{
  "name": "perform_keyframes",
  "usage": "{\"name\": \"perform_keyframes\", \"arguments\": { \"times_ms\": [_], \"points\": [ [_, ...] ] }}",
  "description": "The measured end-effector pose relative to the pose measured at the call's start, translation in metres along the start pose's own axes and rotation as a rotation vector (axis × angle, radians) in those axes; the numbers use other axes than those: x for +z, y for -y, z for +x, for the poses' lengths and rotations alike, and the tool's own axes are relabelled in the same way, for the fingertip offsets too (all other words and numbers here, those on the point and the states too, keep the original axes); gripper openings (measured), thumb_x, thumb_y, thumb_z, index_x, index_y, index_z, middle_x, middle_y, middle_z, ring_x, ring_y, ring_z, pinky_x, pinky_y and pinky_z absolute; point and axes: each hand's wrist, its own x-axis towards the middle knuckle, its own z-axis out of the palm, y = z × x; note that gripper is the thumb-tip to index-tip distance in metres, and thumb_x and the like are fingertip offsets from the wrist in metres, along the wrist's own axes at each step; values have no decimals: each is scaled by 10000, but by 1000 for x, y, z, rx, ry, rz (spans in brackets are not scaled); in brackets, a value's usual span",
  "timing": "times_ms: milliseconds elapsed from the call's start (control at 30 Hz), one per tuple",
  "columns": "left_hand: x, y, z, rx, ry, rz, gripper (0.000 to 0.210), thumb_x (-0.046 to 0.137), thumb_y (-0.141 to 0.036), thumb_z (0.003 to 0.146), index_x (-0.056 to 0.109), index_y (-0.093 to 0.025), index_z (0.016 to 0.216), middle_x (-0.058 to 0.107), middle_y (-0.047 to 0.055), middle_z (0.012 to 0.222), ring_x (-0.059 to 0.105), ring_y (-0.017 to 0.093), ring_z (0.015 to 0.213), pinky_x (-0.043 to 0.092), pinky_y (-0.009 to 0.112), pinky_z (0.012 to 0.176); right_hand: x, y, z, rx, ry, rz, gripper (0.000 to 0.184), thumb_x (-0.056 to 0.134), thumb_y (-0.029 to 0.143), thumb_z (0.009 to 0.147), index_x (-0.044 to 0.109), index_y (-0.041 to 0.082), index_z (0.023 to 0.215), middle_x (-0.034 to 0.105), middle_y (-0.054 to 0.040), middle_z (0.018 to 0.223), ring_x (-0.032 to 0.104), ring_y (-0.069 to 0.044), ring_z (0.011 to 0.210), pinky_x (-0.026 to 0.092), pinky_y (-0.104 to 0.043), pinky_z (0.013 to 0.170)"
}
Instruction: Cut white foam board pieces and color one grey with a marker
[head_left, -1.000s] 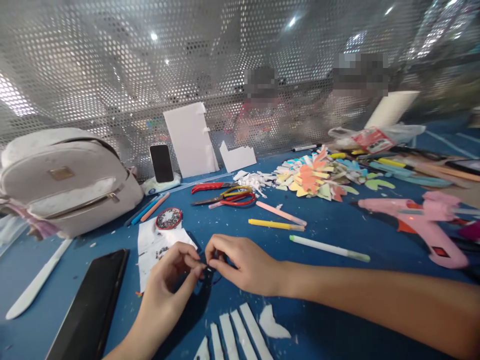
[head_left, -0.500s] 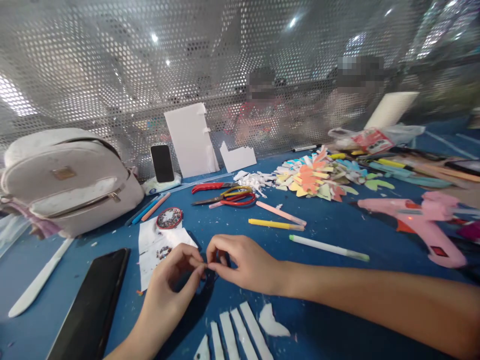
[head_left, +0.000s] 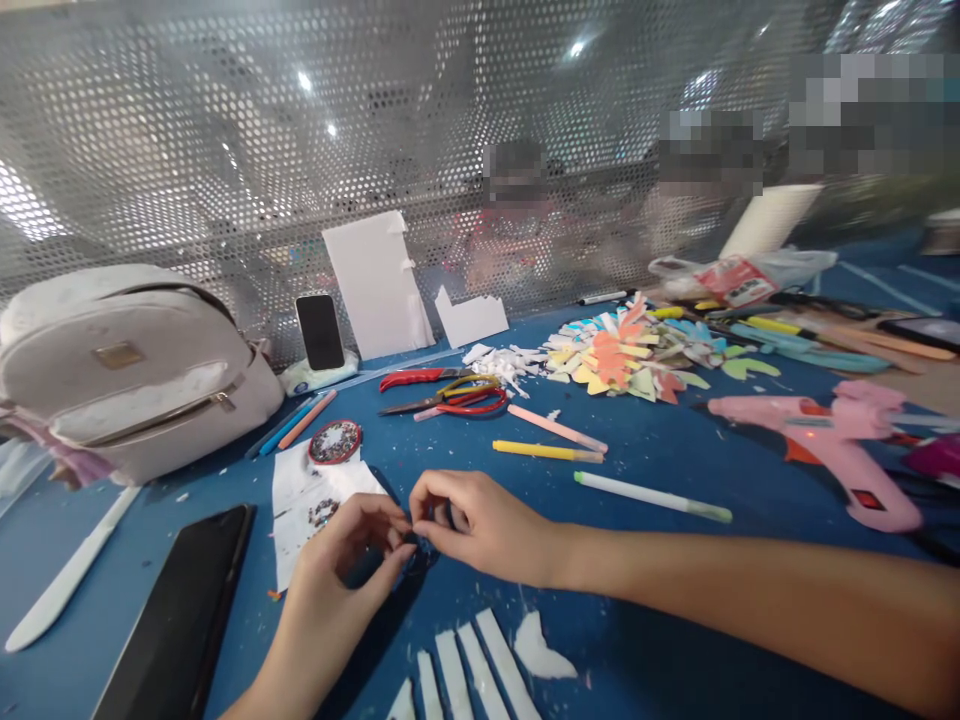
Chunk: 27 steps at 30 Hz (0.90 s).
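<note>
Over the blue tabletop my left hand (head_left: 339, 575) and my right hand (head_left: 491, 528) meet fingertip to fingertip. Both have curled fingers, with thumb and forefinger brought close in a pinch. Whatever lies between the fingertips is too small and hidden to name; a dark, blurry patch shows just beneath them. Just behind my left hand is a white paper sheet (head_left: 292, 525) with small dark bits on it and a round red-rimmed dish (head_left: 335, 442) of glittery bits. Nearer me lie several white strips (head_left: 491, 665) and a white tail-shaped cutout (head_left: 538, 648).
Left are a white backpack (head_left: 150, 390), a dark phone (head_left: 176, 610) and a white plastic knife (head_left: 71, 577). Beyond my hands lie red-handled scissors (head_left: 472, 400), a yellow marker (head_left: 544, 451) and a green-capped marker (head_left: 652, 497). Paper cutouts (head_left: 622, 350) and a pink glue gun (head_left: 832, 430) are right.
My left thumb has dropped slightly away from the forefinger, and the fingertips have shifted a little. The whole view has moved slightly; the things on the table stay in place.
</note>
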Motion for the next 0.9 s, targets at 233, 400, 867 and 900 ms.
{"name": "perform_keyframes", "arguments": {
  "times_ms": [233, 400, 867, 900],
  "points": [
    [-7, -6, 2, 394, -31, 402, 169, 565, -81, 937, 594, -226, 1019, 681, -5, 877, 671, 118, 761, 522, 186, 711, -1, -2, 2, 41, 30, 127, 50, 591, 136, 871, 569, 181, 872, 541, 47, 733, 457, -88, 598, 377, -205, 576],
    [-17, 3, -1, 588, 50, 597, 248, 528, -23, 968, 585, -190, 1142, 664, 57, 1008, 649, 152, 889, 477, 237, 829, -2, -4, 4, 60, 63, 213, 48, 603, 205, 899, 574, 169, 888, 556, 30, 765, 447, -99, 634, 376, -216, 587],
    [-22, -1, 3, 678, 18, 669, 263, 557, -25, 957, 613, -171, 1168, 696, 74, 992, 675, 173, 869, 511, 258, 825, -3, -3, 4, 48, 82, 320, 60, 641, 171, 883, 583, 165, 873, 535, 44, 749, 445, -97, 652, 368, -225, 622],
    [-21, -2, 3, 666, 4, 647, 254, 567, -30, 951, 620, -178, 1150, 703, 66, 983, 683, 167, 861, 517, 248, 821, -3, -3, 4, 47, 81, 323, 59, 643, 170, 883, 585, 164, 874, 539, 42, 756, 447, -96, 654, 368, -224, 621]
  ]
}}
